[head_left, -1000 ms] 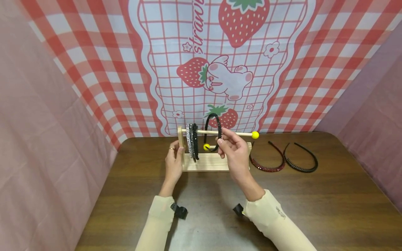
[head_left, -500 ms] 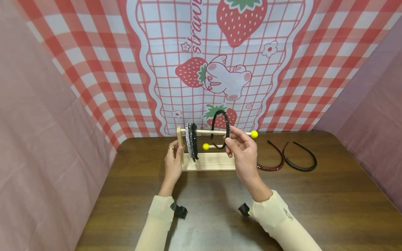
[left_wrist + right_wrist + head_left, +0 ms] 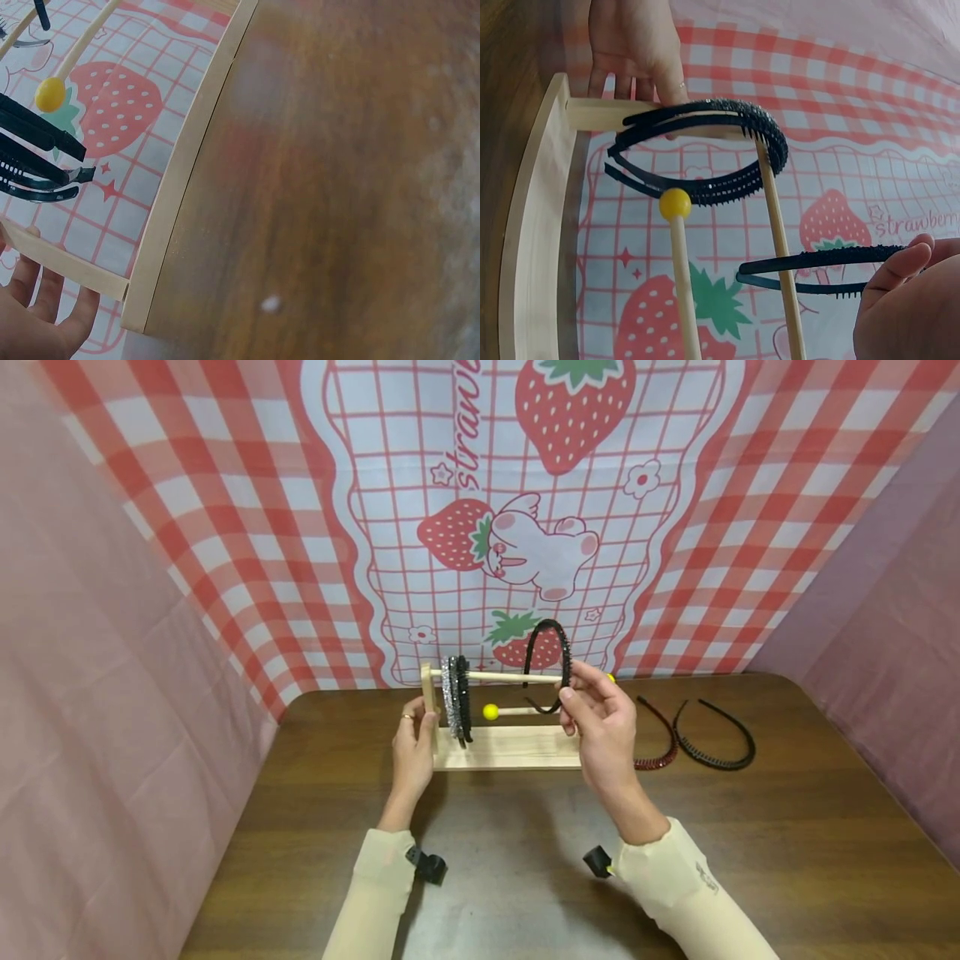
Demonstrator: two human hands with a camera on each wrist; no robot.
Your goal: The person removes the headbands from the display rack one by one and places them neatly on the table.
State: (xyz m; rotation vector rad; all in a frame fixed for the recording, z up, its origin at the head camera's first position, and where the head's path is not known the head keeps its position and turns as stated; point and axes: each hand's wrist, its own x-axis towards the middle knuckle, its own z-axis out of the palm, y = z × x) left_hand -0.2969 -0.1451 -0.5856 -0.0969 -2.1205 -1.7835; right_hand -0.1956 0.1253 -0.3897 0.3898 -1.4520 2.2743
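Observation:
A wooden headband stand (image 3: 510,747) stands on the table, its upper rod (image 3: 495,676) pointing right. My left hand (image 3: 414,739) grips the left upright; in the left wrist view its fingers (image 3: 49,289) bend around that post. Between thumb and fingers my right hand (image 3: 606,727) pinches a black toothed headband (image 3: 566,652), which loops around the upper rod near its right end. Several headbands, a silver glittery one (image 3: 452,697) and dark ones (image 3: 466,697), hang together close to the left upright. The right hand covers the stand's right side.
Right of the stand, a dark red headband (image 3: 660,739) and a black headband (image 3: 738,752) lie on the brown table (image 3: 810,827). A lower rod ends in a yellow ball (image 3: 491,712). Behind hangs a strawberry-print cloth (image 3: 547,543).
My right hand has drawn the black headband rightward along the upper rod, away from the hanging bunch, and slightly up. The left hand and the stand have stayed in place.

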